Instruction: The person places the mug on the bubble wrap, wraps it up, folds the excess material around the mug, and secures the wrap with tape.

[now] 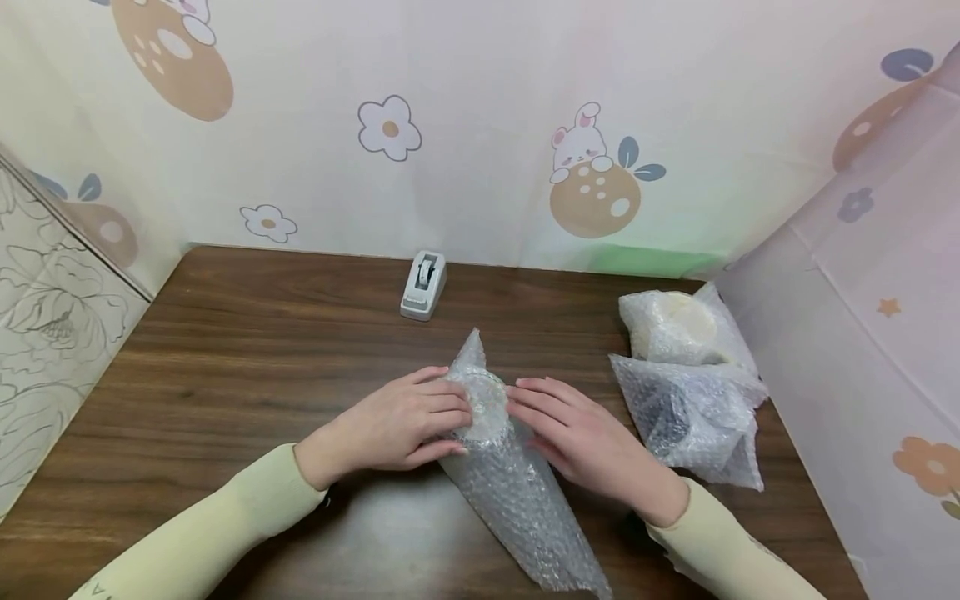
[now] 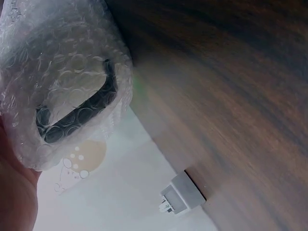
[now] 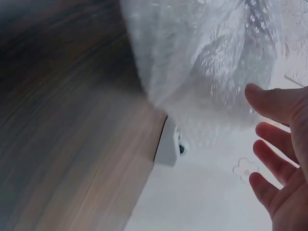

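Observation:
A mug-like piece (image 1: 487, 408) in bubble wrap stands before me, its round end up. A curved black handle (image 2: 82, 113) shows through the wrap in the left wrist view. The loose length of bubble wrap (image 1: 528, 508) trails toward me, and a pointed corner sticks out at the back. My left hand (image 1: 408, 421) holds the bundle from the left, fingers bent over its top edge and thumb on the near side. At the right edge, my right hand (image 1: 581, 433) has its fingers spread and loosely extended, fingertips right at the wrap.
A white tape dispenser (image 1: 423, 286) stands toward the back of the wooden table (image 1: 300, 333). At the right lie two more bubble-wrapped bundles, a pale one (image 1: 678, 325) behind and one with a dark part (image 1: 697, 417) in front. Patterned curtains (image 1: 480, 167) enclose the table's back and sides.

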`<action>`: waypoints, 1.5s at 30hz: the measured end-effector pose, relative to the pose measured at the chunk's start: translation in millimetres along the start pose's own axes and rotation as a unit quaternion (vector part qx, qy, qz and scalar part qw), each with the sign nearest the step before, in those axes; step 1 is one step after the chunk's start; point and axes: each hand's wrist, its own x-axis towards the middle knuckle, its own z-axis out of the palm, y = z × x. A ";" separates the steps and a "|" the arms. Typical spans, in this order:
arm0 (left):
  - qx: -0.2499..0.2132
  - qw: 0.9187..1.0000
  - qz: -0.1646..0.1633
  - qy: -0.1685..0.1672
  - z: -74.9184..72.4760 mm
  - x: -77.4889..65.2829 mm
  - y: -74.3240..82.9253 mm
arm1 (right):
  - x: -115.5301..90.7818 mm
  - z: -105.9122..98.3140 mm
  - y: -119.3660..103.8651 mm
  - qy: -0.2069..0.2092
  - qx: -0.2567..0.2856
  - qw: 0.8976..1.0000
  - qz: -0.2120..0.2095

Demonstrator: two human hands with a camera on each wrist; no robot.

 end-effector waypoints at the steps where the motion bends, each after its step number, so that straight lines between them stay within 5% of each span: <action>1: -0.001 1.000 0.000 0.000 0.2 -0.5 -0.3 | -3.3 -1.9 -0.5 0.010 -0.004 1.000 -0.003; 6: -0.011 1.000 -0.005 0.001 1.9 -1.7 -1.0 | -23.5 -5.2 -6.2 0.041 -0.037 0.998 -0.040; 11: -0.016 1.000 -0.016 0.001 2.7 -1.1 -0.4 | -50.2 0.5 -14.9 0.007 -0.039 0.997 -0.068; 17: -0.009 0.999 -0.038 0.019 4.2 1.2 4.9 | -74.2 9.0 -24.5 -0.074 0.023 0.997 -0.009; 20: 0.002 0.998 -0.063 0.031 5.1 5.1 11.7 | -76.5 13.0 -28.0 -0.073 0.053 0.996 0.003; 27: 0.045 0.990 -0.122 0.060 11.1 15.3 27.9 | -58.3 20.4 -33.7 0.039 0.084 0.995 -0.034; 33: 0.100 0.984 -0.120 0.089 21.1 19.6 32.3 | -23.2 21.8 -29.5 0.185 0.083 0.978 -0.051; 38: 0.106 0.986 -0.097 0.088 23.0 20.2 33.1 | -0.3 27.2 -23.4 0.273 0.066 0.960 0.013; 45: 0.017 0.996 -0.087 0.013 4.5 10.2 27.2 | 15.1 40.3 -18.0 0.290 0.072 0.947 0.116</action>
